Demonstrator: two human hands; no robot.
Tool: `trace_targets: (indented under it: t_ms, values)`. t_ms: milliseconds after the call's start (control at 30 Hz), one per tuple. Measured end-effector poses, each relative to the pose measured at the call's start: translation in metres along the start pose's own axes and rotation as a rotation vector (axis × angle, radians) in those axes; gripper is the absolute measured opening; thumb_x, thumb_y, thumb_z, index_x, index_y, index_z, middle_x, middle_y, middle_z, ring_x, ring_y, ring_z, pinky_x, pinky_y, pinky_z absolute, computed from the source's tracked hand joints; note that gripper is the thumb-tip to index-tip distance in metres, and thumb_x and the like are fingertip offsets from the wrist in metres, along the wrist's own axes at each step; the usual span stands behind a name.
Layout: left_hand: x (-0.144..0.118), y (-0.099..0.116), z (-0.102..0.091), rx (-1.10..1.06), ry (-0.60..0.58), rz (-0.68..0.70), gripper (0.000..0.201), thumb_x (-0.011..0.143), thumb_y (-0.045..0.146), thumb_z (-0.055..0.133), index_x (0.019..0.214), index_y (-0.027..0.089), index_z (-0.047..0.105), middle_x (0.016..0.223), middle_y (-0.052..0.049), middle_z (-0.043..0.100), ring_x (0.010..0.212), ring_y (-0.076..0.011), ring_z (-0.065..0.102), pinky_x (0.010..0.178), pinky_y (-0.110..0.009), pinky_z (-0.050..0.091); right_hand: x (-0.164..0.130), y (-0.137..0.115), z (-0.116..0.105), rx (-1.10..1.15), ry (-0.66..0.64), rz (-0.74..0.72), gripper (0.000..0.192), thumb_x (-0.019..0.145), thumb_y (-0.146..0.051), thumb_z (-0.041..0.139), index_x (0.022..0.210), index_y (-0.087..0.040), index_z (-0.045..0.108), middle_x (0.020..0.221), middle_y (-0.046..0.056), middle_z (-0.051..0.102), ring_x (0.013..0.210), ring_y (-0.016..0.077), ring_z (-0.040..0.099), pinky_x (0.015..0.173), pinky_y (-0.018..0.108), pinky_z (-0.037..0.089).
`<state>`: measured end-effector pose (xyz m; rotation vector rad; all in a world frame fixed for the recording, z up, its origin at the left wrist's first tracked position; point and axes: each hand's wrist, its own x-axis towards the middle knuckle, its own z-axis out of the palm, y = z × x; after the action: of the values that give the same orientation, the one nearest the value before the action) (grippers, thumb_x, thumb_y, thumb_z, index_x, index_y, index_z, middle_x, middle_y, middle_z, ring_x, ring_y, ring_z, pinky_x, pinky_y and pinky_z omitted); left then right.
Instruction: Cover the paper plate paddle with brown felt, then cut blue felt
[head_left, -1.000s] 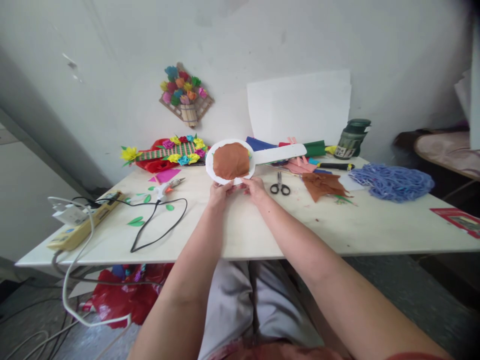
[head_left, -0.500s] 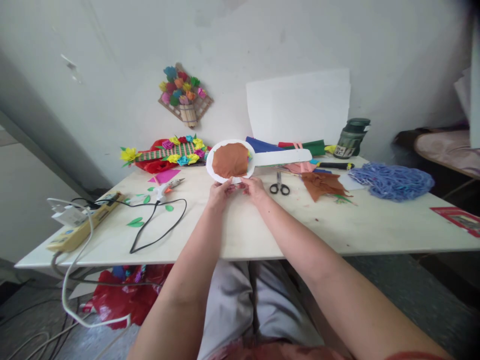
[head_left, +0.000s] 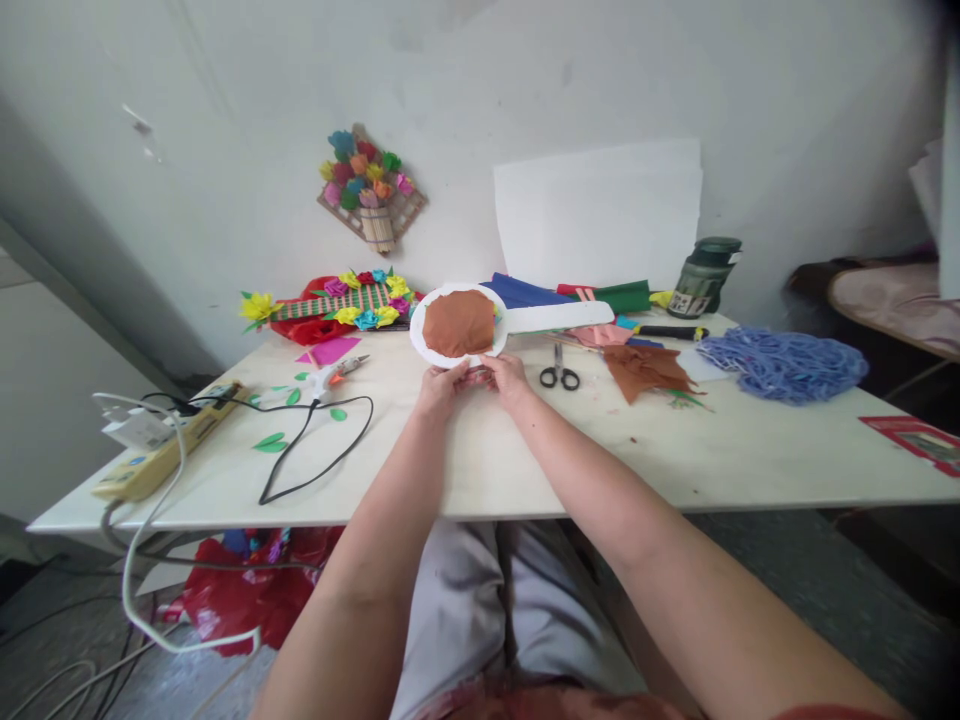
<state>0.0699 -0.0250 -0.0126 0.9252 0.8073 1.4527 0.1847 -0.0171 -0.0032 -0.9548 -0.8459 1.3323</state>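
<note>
Between my two hands I hold a white paddle-shaped cutout (head_left: 561, 318), with a round head on the left and a long flat handle reaching right. Brown crepe paper (head_left: 459, 322) covers the middle of its round head and leaves a white rim. My left hand (head_left: 444, 388) pinches the near edge of the rim, thumb on top. Close beside it, my right hand (head_left: 506, 378) grips the same edge. The fingers under the cutout are mostly hidden. Right of my right hand lie black-handled scissors (head_left: 559, 372) and a scrap of brown crepe paper (head_left: 646, 370).
A glue gun (head_left: 334, 378) with a looped black cord lies left among green paper leaves (head_left: 271, 443). A power strip (head_left: 169, 450) sits at the left edge. Blue yarn (head_left: 784, 363), a dark green jar (head_left: 703, 277) and a flower-decorated piece (head_left: 352, 302) are also on the table (head_left: 600, 450).
The cutout has shifted slightly to the left and its handle end has dropped a little. Both hands keep their grip on the near rim.
</note>
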Motion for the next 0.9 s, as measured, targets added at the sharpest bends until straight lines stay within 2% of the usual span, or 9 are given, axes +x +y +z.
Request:
trace_targets:
  t_ms: [133, 333, 767, 900]
  values:
    - [-0.0007, 0.0013, 0.0001, -0.024, 0.018, 0.014, 0.025, 0.058, 0.014, 0.076, 0.079, 0.007, 0.065, 0.066, -0.005, 0.068, 0.052, -0.0106, 0.06, 0.056, -0.022, 0.052, -0.0008, -0.0025, -0.0022, 0.011, -0.047, 0.0, 0.011, 0.068, -0.015, 0.066, 0.063, -0.013, 0.056, 0.049, -0.002, 0.06, 0.035, 0.0069, 0.051, 0.028, 0.015, 0.029]
    - [-0.0003, 0.0033, -0.001, -0.016, 0.057, -0.006, 0.022, 0.059, 0.012, 0.075, 0.078, 0.007, 0.064, 0.064, -0.005, 0.067, 0.051, -0.0104, 0.06, 0.055, -0.022, 0.051, -0.0018, -0.0066, -0.0054, 0.043, -0.074, 0.052, 0.007, 0.073, -0.01, 0.057, 0.067, -0.012, 0.056, 0.051, 0.0, 0.062, 0.037, 0.0084, 0.054, 0.029, 0.016, 0.03]
    - [-0.0036, 0.0059, 0.004, -0.017, 0.05, -0.029, 0.018, 0.061, 0.009, 0.072, 0.076, 0.005, 0.064, 0.062, -0.007, 0.067, 0.051, -0.0125, 0.06, 0.05, -0.022, 0.049, -0.0055, -0.0086, 0.0006, 0.015, 0.003, 0.06, 0.011, 0.075, -0.012, 0.058, 0.065, -0.013, 0.055, 0.047, 0.001, 0.061, 0.035, 0.0084, 0.053, 0.028, 0.015, 0.028]
    - [-0.0027, 0.0043, 0.0035, -0.022, 0.049, -0.013, 0.019, 0.06, 0.01, 0.072, 0.077, 0.006, 0.064, 0.063, -0.007, 0.067, 0.051, -0.0127, 0.06, 0.051, -0.023, 0.049, -0.0036, -0.007, -0.0004, 0.014, -0.013, 0.049, 0.01, 0.075, -0.012, 0.058, 0.065, -0.013, 0.055, 0.047, 0.001, 0.061, 0.034, 0.0082, 0.052, 0.027, 0.015, 0.029]
